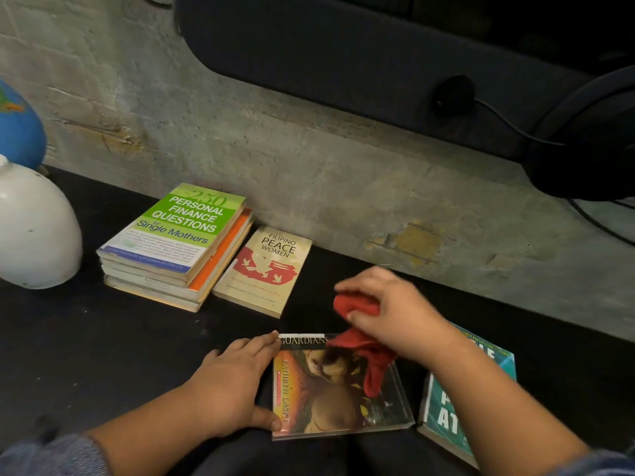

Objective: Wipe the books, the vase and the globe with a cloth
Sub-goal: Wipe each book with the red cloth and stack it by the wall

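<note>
A brown-covered paperback (pixel 330 400) lies flat at the front of the black table. My left hand (pixel 237 379) rests flat against its spine edge, thumb at its near corner. My right hand (pixel 388 310) is closed on a bunched red cloth (pixel 360 341), which hangs onto the book's upper right part. A teal book (pixel 443 413) lies to the right, partly under my right forearm. A cream book (pixel 264 269) lies behind, beside a stack of books (pixel 175 242) with a green cover on top. The white vase (pixel 34 231) and blue globe (pixel 17 128) stand at the far left.
A rough concrete wall (pixel 309 159) runs along the table's back edge. A dark padded panel (pixel 343 53) hangs above it, and black headphones (pixel 580 139) with a cable hang at the upper right. Bare black tabletop (pixel 86 338) lies left of my left hand.
</note>
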`<act>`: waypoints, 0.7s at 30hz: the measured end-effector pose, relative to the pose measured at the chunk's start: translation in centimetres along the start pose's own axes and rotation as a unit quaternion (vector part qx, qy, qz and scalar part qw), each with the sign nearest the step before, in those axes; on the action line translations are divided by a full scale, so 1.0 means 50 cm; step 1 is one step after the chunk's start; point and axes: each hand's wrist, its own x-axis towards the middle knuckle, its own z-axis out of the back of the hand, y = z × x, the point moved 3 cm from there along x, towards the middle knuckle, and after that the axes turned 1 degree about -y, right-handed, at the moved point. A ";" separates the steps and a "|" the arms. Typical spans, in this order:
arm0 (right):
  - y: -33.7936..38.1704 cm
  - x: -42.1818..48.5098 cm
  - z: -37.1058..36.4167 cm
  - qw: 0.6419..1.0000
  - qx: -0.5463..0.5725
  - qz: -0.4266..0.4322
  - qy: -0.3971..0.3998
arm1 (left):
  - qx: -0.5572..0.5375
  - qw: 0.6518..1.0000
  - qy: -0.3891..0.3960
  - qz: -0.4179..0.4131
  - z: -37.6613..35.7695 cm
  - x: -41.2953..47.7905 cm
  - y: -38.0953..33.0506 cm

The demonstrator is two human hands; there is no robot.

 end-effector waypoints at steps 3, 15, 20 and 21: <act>-0.009 -0.001 0.035 0.996 0.046 -0.009 -0.070 | 0.000 1.000 -0.001 -0.001 -0.001 0.000 0.001; -0.039 -0.127 -0.228 0.995 -0.092 -0.005 0.043 | 0.006 1.000 0.002 0.002 -0.006 0.005 0.002; -0.074 -0.123 -0.222 0.992 -0.098 0.081 0.007 | 0.009 1.000 -0.002 0.001 -0.007 0.004 0.001; -0.106 -0.117 -0.199 0.991 -0.111 0.036 -0.057 | 0.009 1.000 -0.001 0.002 -0.006 0.004 0.000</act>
